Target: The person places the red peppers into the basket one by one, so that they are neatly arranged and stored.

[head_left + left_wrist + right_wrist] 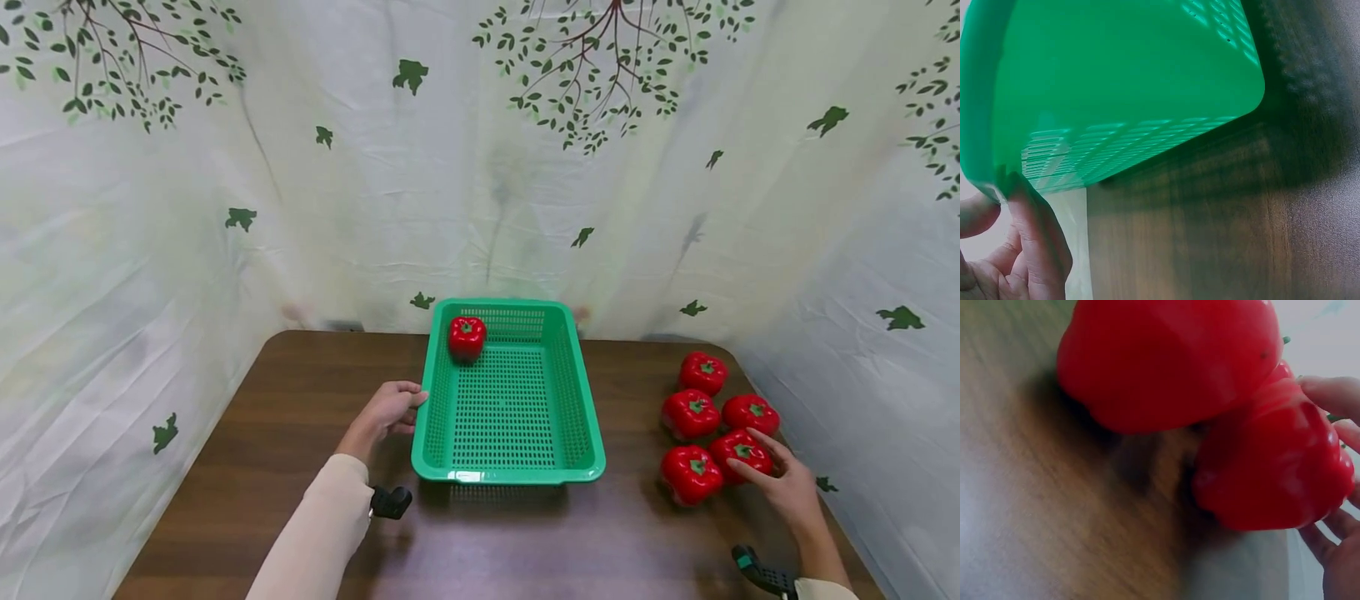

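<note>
- While left hand (pixel 386 410) is pinching basket rim (pixel 525 477), right hand (pixel 789 483) is gripping pepper (pixel 738 456).
- Four more peppers (pixel 690 415) are sitting alongside.
- Another pepper (pixel 467 338) is sitting in basket.

Look — the right hand (pixel 789 483) hides the four-o'clock side of one red pepper (pixel 735 448)! Right-wrist view: a second pepper (pixel 1163 365) cut off at twelve, tabletop (pixel 1035 494) blurred. Left-wrist view: basket (pixel 1122 69) cropped at eleven — left hand (pixel 1032 247) at seven.
</note>
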{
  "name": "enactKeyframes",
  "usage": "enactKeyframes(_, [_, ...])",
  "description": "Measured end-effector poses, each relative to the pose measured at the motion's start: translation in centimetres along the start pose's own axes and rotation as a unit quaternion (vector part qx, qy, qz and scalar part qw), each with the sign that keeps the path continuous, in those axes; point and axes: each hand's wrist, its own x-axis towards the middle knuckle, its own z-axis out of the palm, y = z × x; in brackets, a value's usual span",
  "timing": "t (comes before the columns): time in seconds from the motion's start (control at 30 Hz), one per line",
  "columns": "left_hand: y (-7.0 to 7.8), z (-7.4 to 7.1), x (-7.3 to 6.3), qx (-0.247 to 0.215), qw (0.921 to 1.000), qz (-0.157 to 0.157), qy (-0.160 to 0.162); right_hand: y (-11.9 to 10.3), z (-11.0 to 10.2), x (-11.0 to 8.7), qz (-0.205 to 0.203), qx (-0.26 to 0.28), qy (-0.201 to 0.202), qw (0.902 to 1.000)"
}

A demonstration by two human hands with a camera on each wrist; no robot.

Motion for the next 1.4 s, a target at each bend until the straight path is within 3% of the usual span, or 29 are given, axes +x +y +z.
enactKeyframes(0.33, [0.0, 0.8, 0.4, 0.004, 0.9999, 0.008, -0.005, 0.6, -0.9, -0.3, 0.017, -0.009, -0.022, 0.9996])
enactKeyframes(0.63, [-0.3, 0.4, 0.3, -0.001, 1.0, 0.006, -0.003, 0.3, -0.1, 0.4, -0.014, -0.019, -0.044, 0.9987])
enactKeyframes(0.83, [-0.3, 0.4, 0.3, 0.001, 1.0, 0.009, -0.003, 0.9, 0.2, 0.1, -0.04, -0.019, -0.032, 0.9985])
enactKeyframes(1.2, [-0.1, 0.5, 0.3, 0.002, 1.0, 0.004, 0.003, 0.6, 0.2, -0.6, -0.019, -0.013, -0.008, 0.9997])
enactKeyframes(1.4, [0.2, 0.2, 0.2, 0.004, 1.0, -0.002, 0.007, -0.4, 0.0, -0.9, -0.031, -0.023, 0.021, 0.999])
